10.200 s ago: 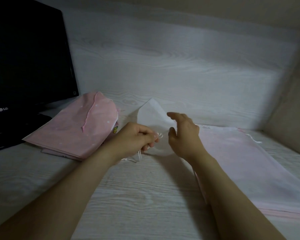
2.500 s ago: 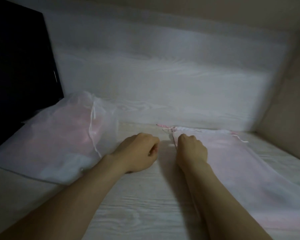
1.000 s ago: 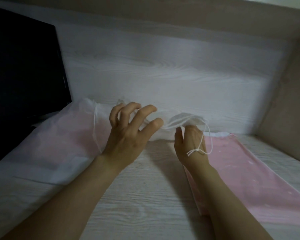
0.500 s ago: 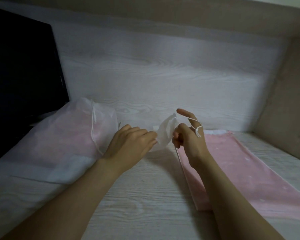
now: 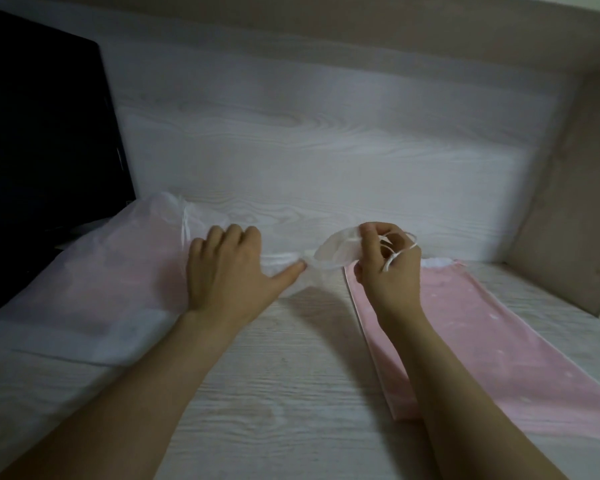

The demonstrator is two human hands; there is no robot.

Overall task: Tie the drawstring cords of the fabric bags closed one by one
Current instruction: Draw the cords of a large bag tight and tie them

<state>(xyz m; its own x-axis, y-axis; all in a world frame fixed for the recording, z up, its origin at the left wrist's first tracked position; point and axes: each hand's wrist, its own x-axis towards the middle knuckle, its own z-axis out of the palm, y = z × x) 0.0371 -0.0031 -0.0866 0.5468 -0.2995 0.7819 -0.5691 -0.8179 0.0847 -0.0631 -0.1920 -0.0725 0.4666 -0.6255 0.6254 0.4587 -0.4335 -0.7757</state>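
Note:
A small sheer white fabric bag [image 5: 329, 252] hangs between my hands above the desk. My right hand [image 5: 387, 271] pinches its gathered mouth, and the white drawstring cord [image 5: 397, 256] loops around its fingers. My left hand [image 5: 227, 271] lies palm down with spread fingers, its thumb touching the bag's lower left corner. A stack of finished bags [image 5: 94, 289], white over pink, lies at the left under my left hand's edge. A flat pink bag [image 5: 482, 341] lies at the right beneath my right forearm.
A black monitor [image 5: 45, 140] stands at the far left. The pale wooden desk [image 5: 284, 403] meets a wood-grain back wall, and a beige side panel [image 5: 568, 188] closes off the right.
My left hand has let go of the white bag and spread flat to the left. My right hand has turned, with more cord wound around its fingers.

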